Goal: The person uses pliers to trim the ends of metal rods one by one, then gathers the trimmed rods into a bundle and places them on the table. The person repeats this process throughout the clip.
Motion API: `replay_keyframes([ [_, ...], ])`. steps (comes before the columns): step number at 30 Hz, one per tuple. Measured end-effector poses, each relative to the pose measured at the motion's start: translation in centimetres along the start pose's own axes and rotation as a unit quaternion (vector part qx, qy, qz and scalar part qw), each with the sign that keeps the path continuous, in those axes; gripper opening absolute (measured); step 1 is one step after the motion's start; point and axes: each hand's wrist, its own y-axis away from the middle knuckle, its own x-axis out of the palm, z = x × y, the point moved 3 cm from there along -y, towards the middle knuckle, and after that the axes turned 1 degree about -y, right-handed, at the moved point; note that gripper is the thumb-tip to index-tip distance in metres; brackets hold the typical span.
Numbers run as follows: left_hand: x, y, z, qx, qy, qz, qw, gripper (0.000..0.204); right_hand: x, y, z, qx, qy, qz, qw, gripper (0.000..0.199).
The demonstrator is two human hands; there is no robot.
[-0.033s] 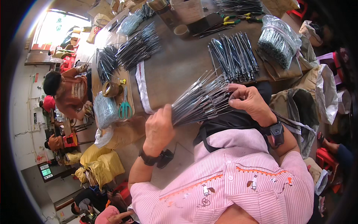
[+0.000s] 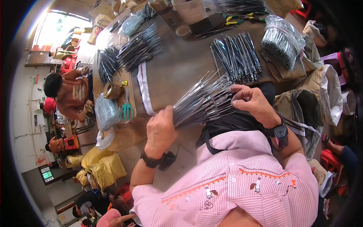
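Observation:
A fanned bundle of thin metal strips point(image 2: 204, 99) slants above the near edge of the table. My left hand point(image 2: 162, 126) is closed round its lower left end. At its other end my right hand point(image 2: 251, 100) has bent fingers, with thumb and forefinger close to the strip tips; what they pinch, if anything, I cannot make out. Just beyond the bundle, a row of similar dark strips point(image 2: 237, 56) lies on the table point(image 2: 181, 56). More loose strips point(image 2: 140, 47) are heaped at the far left. A plastic-wrapped bundle point(image 2: 283, 41) stands at the right.
Teal-handled scissors point(image 2: 127, 106) and a tape roll point(image 2: 112, 90) lie at the left edge, beside a plastic-wrapped pack point(image 2: 106, 111). Pliers point(image 2: 271, 64) rest near the right corner. Another person point(image 2: 72, 90) works at left. Sacks point(image 2: 325, 94) stand at right.

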Motion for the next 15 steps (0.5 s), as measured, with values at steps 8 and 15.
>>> replay_keyframes([
  [8, -0.6, 0.0, 0.4, -0.03, 0.015, -0.001, 0.999, 0.05, -0.5, 1.0, -0.6, 0.005, -0.017, 0.007, 1.0, 0.016],
  [15, -0.2, -0.4, 0.1, -0.033, 0.029, 0.028, 0.999, 0.054, 0.4, 0.4, -1.6, -0.045, -0.036, 0.015, 0.998, 0.016],
])
